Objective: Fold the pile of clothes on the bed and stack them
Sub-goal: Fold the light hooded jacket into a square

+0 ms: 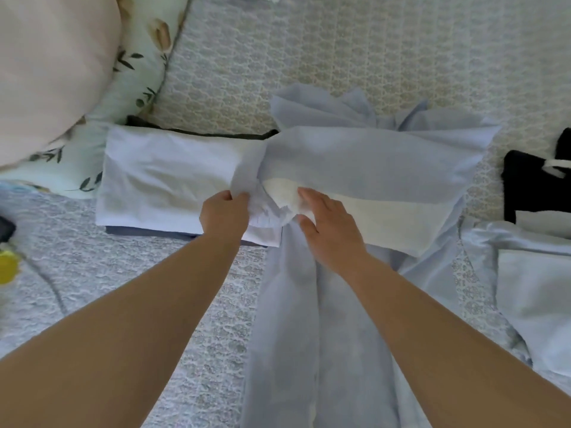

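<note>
Looking down through the head camera, the only view we have, we see a pale blue garment (pixel 364 162) spread across the patterned bedspread (pixel 355 57), its long lower part running toward us between our forearms and its upper part folded sideways over a white inner panel (pixel 380 211). Our left hand (pixel 224 216) curls its fingers and thumb round a bunched edge of this garment, just where it overlaps the stack to the left. Our right hand (pixel 329 230) lies on the same garment with fingers fairly straight and spread, the fingertips pressing the white panel beside the bunched cloth; the two hands are near each other but not touching. The folded white garment (pixel 167 177) lies to the left as the top of a low stack, with a blue layer showing under its near edge and a dark one at its far edge. Further left sit a floral pillow (pixel 145 66) and a large cream cushion (pixel 52 66). At the right edge we find a black garment (pixel 531 186) with a white strip, and below it a folded light blue cloth (pixel 531 288). A yellow object (pixel 7 267) peeks in at the left edge, too blurred for us to tell what it is. We can read no label, brand or writing anywhere.
</note>
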